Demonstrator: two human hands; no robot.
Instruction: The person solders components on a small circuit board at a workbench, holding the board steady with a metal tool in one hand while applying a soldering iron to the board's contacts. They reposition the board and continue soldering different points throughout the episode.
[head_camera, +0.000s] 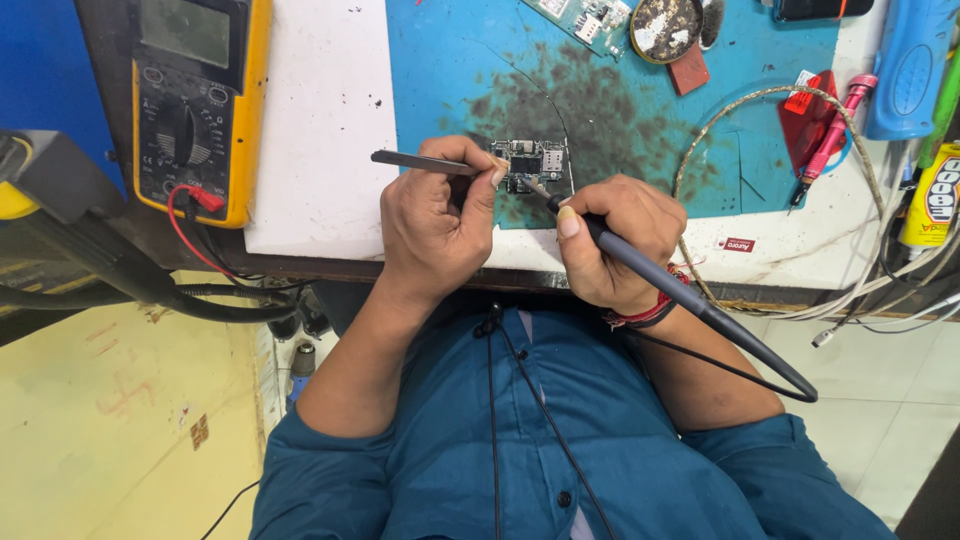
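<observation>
Green-and-silver circuit board (528, 165): small, flat on the stained blue mat (640, 120), just beyond both hands, near the front edge of the worktop (320, 130).
Handling of board: likely light, stiff and thin; fragile at the tiny parts on top; best taken by its bare edges, never by the component faces.
Left hand (435, 225): grip closed in a pinch around metal tweezers (425, 163), tips reaching onto the board's left side.
Right hand (615, 240): grip wrapped pen-style around a dark soldering iron (640, 262), fine tip touching or just over the board's middle; cannot tell which.
Handling of tools: tweezers stiff, slim, probably slippery; iron light, tip presumably hot, cord (740, 375) trailing off below the wrist and liable to tug.
Edges: worktop's front edge right under both wrists; board close to it, little margin toward the body.
Open room: bare mat beyond and to the right of the board; white surface free to the left.
Crowding: yellow multimeter (195, 100) with a red lead at far left; braided cable (780, 100), pink tool (830, 135) and bottles at right; second board and round tin (665, 25) at the far edge.
</observation>
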